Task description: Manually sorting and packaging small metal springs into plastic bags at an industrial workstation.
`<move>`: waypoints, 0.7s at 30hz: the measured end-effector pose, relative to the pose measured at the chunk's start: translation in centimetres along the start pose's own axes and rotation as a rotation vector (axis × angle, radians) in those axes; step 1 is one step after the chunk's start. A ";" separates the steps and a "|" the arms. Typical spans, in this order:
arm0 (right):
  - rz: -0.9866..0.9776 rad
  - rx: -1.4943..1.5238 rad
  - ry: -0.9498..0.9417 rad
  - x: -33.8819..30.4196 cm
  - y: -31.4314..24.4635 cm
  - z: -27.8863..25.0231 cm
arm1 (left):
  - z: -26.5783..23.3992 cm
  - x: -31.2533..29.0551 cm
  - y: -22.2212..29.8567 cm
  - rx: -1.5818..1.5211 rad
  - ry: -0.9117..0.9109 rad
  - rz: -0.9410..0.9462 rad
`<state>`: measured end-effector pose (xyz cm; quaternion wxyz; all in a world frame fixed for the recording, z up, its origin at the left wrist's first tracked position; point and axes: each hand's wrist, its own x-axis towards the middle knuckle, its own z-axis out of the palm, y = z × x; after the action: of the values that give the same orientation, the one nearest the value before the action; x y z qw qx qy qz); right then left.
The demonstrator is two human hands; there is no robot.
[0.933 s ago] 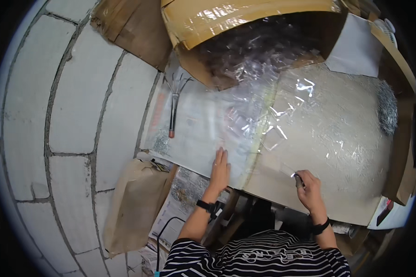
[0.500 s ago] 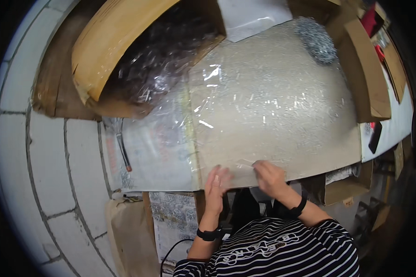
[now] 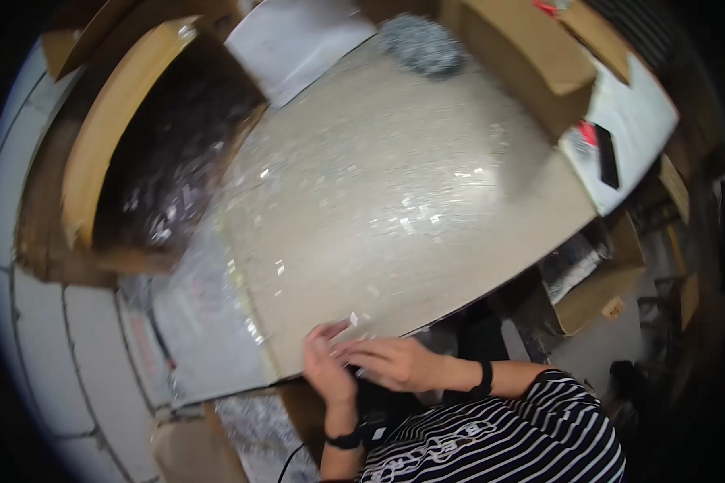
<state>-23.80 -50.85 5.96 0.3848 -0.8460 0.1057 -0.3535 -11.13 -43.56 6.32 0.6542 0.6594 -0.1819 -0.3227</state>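
My left hand point(image 3: 328, 366) and my right hand point(image 3: 396, 364) meet over the front edge of the tan tabletop point(image 3: 330, 217). Curled fingers of the left touch the right hand's fingertips, which are pressed together. A small piece of clear plastic point(image 3: 353, 319) glints at the left fingertips; its shape is blurred, and the hands hide how it is held. Scattered over the tabletop are many small, thin, shiny metal pieces. Toward the far edge sits a heap of the same silvery pieces point(image 3: 423, 46).
An open cardboard box point(image 3: 125, 113) of clear plastic bags point(image 3: 169, 185) lies at left. White sheeting point(image 3: 205, 338) covers the table's left end. Another carton point(image 3: 532, 56), a black phone point(image 3: 606, 157) and a lower box point(image 3: 588, 298) are at right. White paper point(image 3: 298, 48) lies at the back.
My view has turned, so the table appears rotated and shifted left. My hands, apart before with clear plastic in the right, have come together.
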 end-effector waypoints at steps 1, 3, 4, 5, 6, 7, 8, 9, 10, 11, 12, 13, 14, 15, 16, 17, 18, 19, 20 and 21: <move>-0.006 0.056 0.020 -0.9 0.1 0.3 | -1.5 -0.1 -1.0 -0.060 0.040 0.000; 0.034 -0.114 0.141 -2.8 1.2 -0.9 | -3.0 -1.1 -1.8 -0.124 0.058 0.045; 0.064 -0.242 0.205 -3.9 2.0 -2.8 | -3.8 -1.5 -2.6 -0.170 0.018 0.059; 0.080 -0.379 0.324 -5.2 3.3 -4.8 | -4.6 -2.1 -3.4 -0.211 -0.011 0.076; 0.222 -0.415 0.484 -6.1 3.3 -7.1 | -5.4 -2.9 -4.4 -0.221 -0.045 0.088; 0.267 -0.538 0.544 -7.4 3.8 -9.4 | -6.5 -3.6 -5.4 -0.226 -0.069 0.075; 0.365 -0.597 0.588 -9.2 4.9 -11.4 | -7.3 -4.3 -6.3 -0.233 -0.092 0.058; 0.435 -0.603 0.627 -11.2 5.6 -13.8 | -7.8 -5.4 -6.8 -0.244 -0.113 0.067; 0.502 -0.619 0.653 -12.9 6.4 -15.8 | -8.1 -6.5 -7.3 -0.283 -0.114 -0.017; 0.557 -0.643 0.646 -14.6 7.4 -18.1 | -8.4 -7.3 -8.1 -0.322 -0.119 -0.102; 0.626 -0.648 0.643 -15.5 7.6 -20.1 | -9.2 -7.5 -9.5 -0.343 -0.181 -0.157; 0.659 -0.706 0.605 -16.9 9.4 -22.4 | -9.5 -8.0 -10.6 -0.343 -0.225 -0.181; 0.691 -0.724 0.567 -17.3 11.1 -24.1 | -9.8 -8.5 -11.4 -0.318 -0.230 -0.202; 0.719 -0.761 0.543 -16.8 11.8 -25.3 | -10.1 -8.8 -12.0 -0.292 -0.234 -0.229; 0.731 -0.772 0.543 -16.5 13.3 -26.5 | -10.3 -9.1 -12.5 -0.238 -0.206 -0.287; 0.745 -0.779 0.535 -16.2 14.8 -27.4 | -11.2 -8.9 -13.9 -0.202 -0.219 -0.314; 0.753 -0.842 0.488 -15.8 15.9 -27.9 | -11.3 -9.3 -14.5 -0.133 -0.203 -0.304; 0.761 -0.901 0.432 -15.5 16.8 -27.4 | -11.4 -9.9 -15.0 -0.064 -0.181 -0.302; 0.810 -0.862 0.326 -12.6 14.8 -25.5 | -12.5 -10.1 -16.6 -0.096 -0.203 -0.298; 0.712 -0.903 0.336 -12.6 15.8 -23.7 | -12.0 -10.1 -17.5 -0.066 -0.206 -0.307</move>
<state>-47.62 -69.58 -1.26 0.0598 -0.7708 0.5822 -0.2518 -13.67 -26.61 -9.68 0.5965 0.6209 -0.1348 -0.4903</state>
